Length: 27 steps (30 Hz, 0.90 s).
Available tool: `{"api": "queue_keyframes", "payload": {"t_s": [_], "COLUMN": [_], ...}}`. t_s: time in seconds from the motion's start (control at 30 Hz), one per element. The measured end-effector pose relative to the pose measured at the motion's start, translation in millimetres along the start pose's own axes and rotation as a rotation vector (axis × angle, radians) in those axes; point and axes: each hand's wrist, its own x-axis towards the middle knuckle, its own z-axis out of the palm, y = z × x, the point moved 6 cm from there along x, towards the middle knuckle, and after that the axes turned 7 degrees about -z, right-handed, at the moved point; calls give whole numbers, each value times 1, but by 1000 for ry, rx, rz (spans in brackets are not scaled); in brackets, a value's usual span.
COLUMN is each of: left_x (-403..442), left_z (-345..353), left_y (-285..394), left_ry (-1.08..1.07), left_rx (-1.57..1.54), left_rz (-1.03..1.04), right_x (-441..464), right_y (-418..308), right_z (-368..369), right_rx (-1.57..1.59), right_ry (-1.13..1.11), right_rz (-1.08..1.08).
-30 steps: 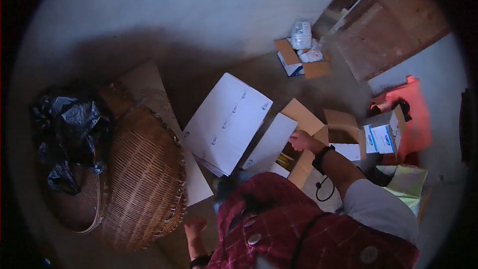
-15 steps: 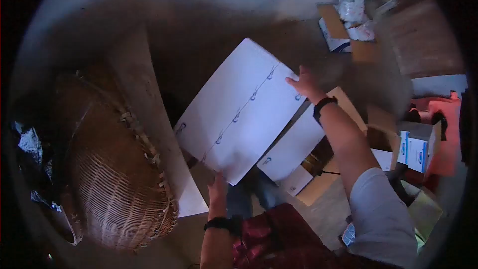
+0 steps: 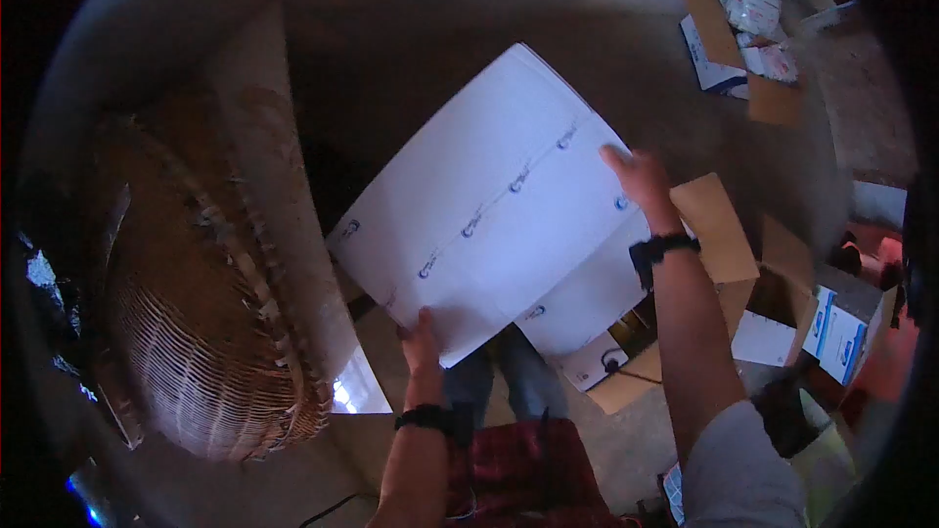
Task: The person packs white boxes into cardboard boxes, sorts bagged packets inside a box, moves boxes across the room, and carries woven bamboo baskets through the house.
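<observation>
A large white sheet [image 3: 479,196] with rows of small blue printed marks is held slanted in front of me. Its upper right edge shows a second layer, and I cannot tell whether it is paper or thin board. My left hand [image 3: 422,344] grips the lower left edge, thumb on top. At the right edge my right hand [image 3: 641,186] is closed, its thumb over the face and its other fingers hidden beneath. Below the sheet, an open cardboard box [image 3: 719,225] shows a white printed panel [image 3: 592,284], partly covered.
A big woven basket [image 3: 215,362] lies at the left beside a pale leaning board [image 3: 264,127]. To the right are a box with blue-and-white packs [image 3: 834,332] and a red item [image 3: 885,254]. Farther back, an open carton [image 3: 714,44] holds plastic-wrapped packets [image 3: 755,0].
My right thumb now presses on the sheet's edge, where the hand was more spread before. The sheet sits slightly higher and further right, and the view has shifted a little.
</observation>
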Motion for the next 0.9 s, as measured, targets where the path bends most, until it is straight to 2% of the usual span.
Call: {"api": "queue_keyframes", "payload": {"t_s": [0.13, 0.2, 0.23, 0.3, 0.4, 0.5, 0.6, 0.7, 0.83, 0.9], "left_x": [9, 11, 10, -3, -6, -8, -18, -17, 5, -13], "left_z": [-20, -18, -17, -18, -19, -15, -16, -13, -20, -12], "left_y": [-26, -30, -28, -14, -9, -4, 5, 8, -35, -10], "left_ry": [162, 70, 41, 174, 253, 168, 174, 185, 150, 136], "left_rx": [154, -26, -85, 156, 252, 132, 126, 119, 41, -103], "left_rz": [-113, -13, 18, -60, -26, -6, -75, -56, -135, 1], "right_x": [-47, -64, -61, -62, -60, -60, -61, -62, -61, -64], "right_y": [20, 22, 22, 18, 19, 19, 18, 17, 19, 16], "right_z": [14, 13, 16, 14, 15, 15, 14, 13, 18, 15], "right_rx": [-126, -58, -55, -189, -194, -176, -176, -161, -196, -174], "right_ry": [-1, 215, 207, 255, 243, 227, 268, 316, 316, 307], "right_rz": [74, 9, 6, 75, 86, 78, 43, 25, 26, 13]}}
